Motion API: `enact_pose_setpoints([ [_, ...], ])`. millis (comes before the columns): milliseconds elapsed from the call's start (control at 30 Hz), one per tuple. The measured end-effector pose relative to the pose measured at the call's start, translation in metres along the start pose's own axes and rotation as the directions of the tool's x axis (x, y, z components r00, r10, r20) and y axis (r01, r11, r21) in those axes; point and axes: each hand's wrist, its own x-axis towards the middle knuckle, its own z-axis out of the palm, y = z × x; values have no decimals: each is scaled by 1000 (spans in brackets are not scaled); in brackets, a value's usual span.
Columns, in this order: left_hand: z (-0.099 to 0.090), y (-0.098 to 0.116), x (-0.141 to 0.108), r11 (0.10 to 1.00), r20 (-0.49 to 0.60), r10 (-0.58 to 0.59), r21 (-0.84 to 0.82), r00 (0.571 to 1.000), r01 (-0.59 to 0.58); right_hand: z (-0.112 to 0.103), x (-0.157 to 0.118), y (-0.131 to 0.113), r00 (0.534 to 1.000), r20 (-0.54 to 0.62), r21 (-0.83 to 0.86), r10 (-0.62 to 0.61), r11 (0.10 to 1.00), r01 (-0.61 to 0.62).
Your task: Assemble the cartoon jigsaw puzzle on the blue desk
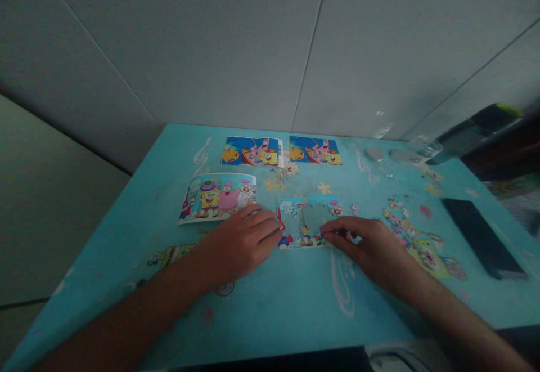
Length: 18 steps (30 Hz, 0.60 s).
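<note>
A partly assembled cartoon jigsaw puzzle (295, 242) lies in front of me, its border joined and a gap in its middle. My right hand (367, 237) is at the puzzle's lower right, thumb and forefinger pinched on a small puzzle piece, mostly hidden by the fingertips. At the left edge rests my left hand (251, 240), its fingers stretched out and holding nothing. Behind that hand is a picture card (228, 195) with a similar cartoon scene. Loose puzzle pieces (400, 223) are scattered to the right of my right hand.
Two blue cartoon pictures (252, 151) lie near the wall (236, 51). A dark phone (483, 237) is on the right of the patterned blue table (291, 310). Clear plastic containers (426, 149) and a dark bottle-like object (475, 133) are at the back right.
</note>
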Motion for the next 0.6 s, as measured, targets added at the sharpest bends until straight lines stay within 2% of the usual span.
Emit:
enact_pose_setpoints([
  [100,0,0,0,1000,4,0,11,1000,0,17,35,-16,989,93,34,-114,993,112],
  [200,2,-1,-2,1000,6,-13,9,1000,13,28,54,-20,976,169,64,-139,990,130],
  [367,2,1,-3,999,16,-37,-20,999,37,35,58,-14,971,208,112,-121,989,100],
  [600,0,0,-2,999,14,-46,-14,999,46,33,54,-14,976,194,257,-94,966,42],
])
